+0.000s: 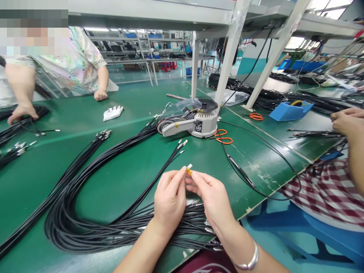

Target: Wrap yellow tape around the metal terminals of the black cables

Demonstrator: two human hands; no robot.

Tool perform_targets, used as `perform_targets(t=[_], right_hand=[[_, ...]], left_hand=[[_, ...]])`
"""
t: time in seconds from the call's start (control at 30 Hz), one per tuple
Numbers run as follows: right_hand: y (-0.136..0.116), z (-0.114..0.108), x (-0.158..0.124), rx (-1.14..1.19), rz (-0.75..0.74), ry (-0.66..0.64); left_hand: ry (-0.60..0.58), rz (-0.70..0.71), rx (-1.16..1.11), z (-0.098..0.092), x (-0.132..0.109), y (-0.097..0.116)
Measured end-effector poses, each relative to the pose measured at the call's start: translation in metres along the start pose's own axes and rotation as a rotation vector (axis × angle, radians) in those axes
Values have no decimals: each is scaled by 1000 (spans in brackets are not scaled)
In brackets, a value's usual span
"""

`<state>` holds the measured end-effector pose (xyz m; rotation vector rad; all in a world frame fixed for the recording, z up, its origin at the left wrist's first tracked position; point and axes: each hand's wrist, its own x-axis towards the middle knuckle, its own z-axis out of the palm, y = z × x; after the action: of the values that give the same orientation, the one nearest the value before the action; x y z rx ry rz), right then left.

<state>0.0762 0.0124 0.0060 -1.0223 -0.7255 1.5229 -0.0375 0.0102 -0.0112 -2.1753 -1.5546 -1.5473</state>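
Note:
My left hand [170, 197] pinches a small white cable connector [189, 166] between thumb and forefinger. Against it, my right hand [214, 195] is closed on a bit of yellow tape [189, 172] wrapped at the connector; its cable is hidden by my fingers. Beneath both hands lies a looped bundle of black cables [85, 231] with metal-tipped ends. A few cable ends [182, 144] point away just beyond my fingertips. Farther back stands a grey tape dispenser [203, 121] with a round black top.
Orange-handled scissors [224, 137] and a utility knife [240, 170] lie right of the dispenser. A blue tape holder [290, 110] sits farther right. A white glove [113, 113] lies back left. Co-workers' hands [22, 113] handle cables on both sides. White posts [231, 49] rise from the green table [131, 167].

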Motion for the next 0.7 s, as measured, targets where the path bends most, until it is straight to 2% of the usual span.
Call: perform_targets(t=[0.3,0.4,0.5,0.6,0.7], right_hand=[[0,3,-12,179,79,-85],[2,-1,-16,227,135,-23],[-1,-6,-14,180,123,25],[-10,-5,-5,65,61,2],[-15,1,4,-10,67,-38]], left_hand=[[0,-7,-13,-1,2,1],[18,-13,-3,-2,2,2],[30,-4,10,-2,2,2],[15,26,26,-2,1,1],[3,44,56,-2,0,0]])
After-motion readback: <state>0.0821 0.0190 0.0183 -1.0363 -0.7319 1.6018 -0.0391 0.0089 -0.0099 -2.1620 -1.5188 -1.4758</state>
